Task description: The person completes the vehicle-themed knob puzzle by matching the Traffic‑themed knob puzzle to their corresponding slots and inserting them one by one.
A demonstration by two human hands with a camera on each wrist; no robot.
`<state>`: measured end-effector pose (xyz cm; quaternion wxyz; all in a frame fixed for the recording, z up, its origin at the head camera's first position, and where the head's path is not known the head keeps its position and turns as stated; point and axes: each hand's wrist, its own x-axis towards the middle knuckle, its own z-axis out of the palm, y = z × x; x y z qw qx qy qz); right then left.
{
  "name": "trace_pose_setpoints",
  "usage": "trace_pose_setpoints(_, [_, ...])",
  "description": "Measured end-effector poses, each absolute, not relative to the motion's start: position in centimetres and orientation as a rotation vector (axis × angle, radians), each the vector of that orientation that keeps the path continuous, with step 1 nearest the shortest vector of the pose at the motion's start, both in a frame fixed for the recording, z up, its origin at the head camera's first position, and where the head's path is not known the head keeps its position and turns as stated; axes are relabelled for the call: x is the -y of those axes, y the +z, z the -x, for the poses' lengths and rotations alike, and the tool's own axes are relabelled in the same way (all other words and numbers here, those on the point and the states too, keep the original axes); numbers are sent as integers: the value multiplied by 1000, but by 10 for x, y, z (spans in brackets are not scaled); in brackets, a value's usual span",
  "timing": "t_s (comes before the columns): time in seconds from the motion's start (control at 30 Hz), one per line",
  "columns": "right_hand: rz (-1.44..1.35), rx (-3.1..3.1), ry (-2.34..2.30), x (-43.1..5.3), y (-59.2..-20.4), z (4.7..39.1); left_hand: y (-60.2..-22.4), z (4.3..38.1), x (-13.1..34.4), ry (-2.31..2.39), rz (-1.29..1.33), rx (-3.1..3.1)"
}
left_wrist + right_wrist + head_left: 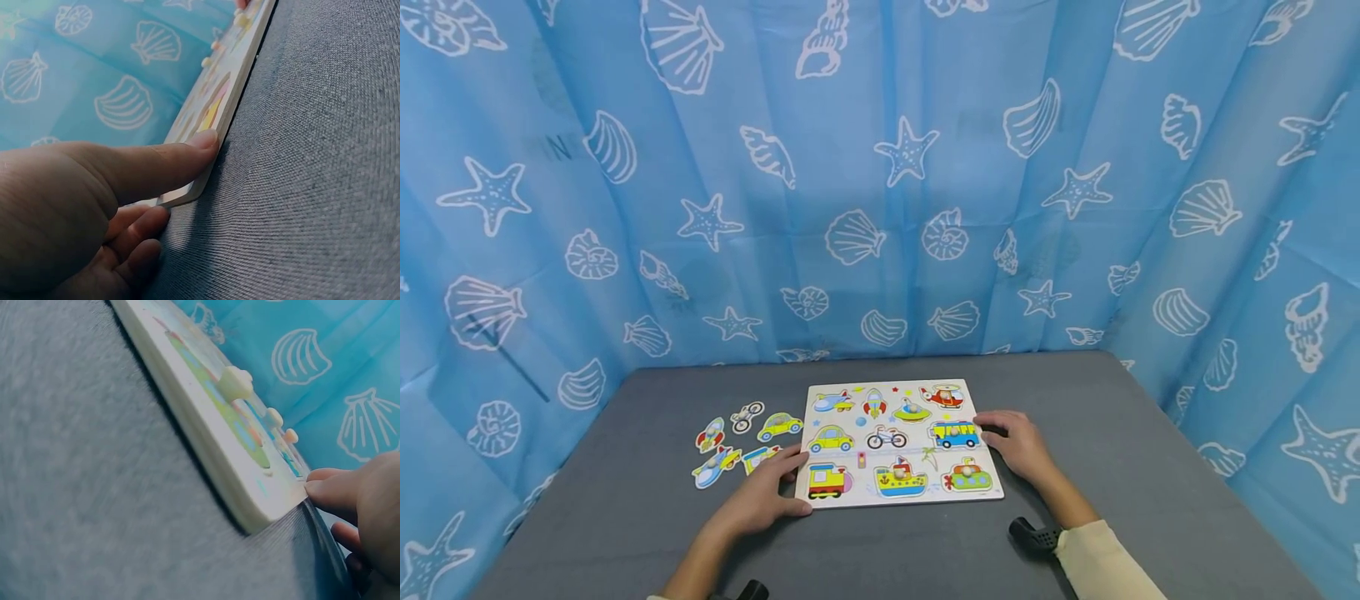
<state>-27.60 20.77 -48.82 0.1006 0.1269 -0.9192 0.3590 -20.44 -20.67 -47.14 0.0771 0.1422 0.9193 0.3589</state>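
A wooden peg puzzle board (865, 500) with vehicle pictures lies flat on the grey table. My left hand (762, 496) grips its near left corner, the thumb along the near edge and the other fingers by the left side. At the right edge, beside the blue and yellow bus piece (955, 434), my right hand (1018, 446) holds the board with thumb and fingertips. Knobs stand up from several pieces, among them the submarine (967, 476), the boat (901, 479) and the helicopter (943, 397). The right wrist view shows the submarine's knob (235, 384) close up.
Left of the board lie loose pieces: a rocket (710, 435), a bicycle (747, 417), a yellow car (780, 427), an airplane (716, 467) and one partly hidden by my left hand (758, 457). A blue shell-patterned curtain (880, 192) hangs behind the table (910, 550).
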Motion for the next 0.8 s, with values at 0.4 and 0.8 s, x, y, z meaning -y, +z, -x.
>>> trace_pose_setpoints(0.4, [-350,2735,1158,-207,-486,277,-469,201,207,1065,-411,-2752])
trace_pose_setpoints(0.8, [-312,2754,1143,-206,-485,278,-466,204,218,1214,-465,-2717])
